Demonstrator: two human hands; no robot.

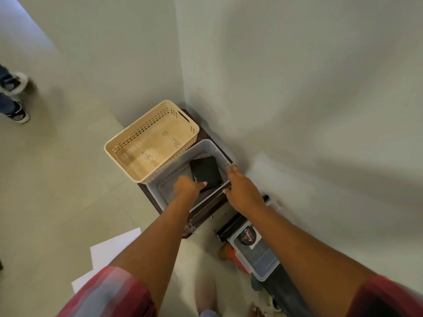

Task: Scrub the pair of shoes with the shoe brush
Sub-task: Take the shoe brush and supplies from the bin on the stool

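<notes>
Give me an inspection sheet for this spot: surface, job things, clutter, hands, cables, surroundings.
Surface: pale tiled floor; dark low stand in the corner carries a cream basket and a clear bin.
Job's things: polish tin in a small clear box; shoes and brush not clearly seen.
Clutter: white paper on the floor.
Hands: left hand grips a black pad inside the bin; right hand holds the bin's rim.
Cables: nothing seen.
Surroundings: plain walls; another person's feet, far left.
</notes>
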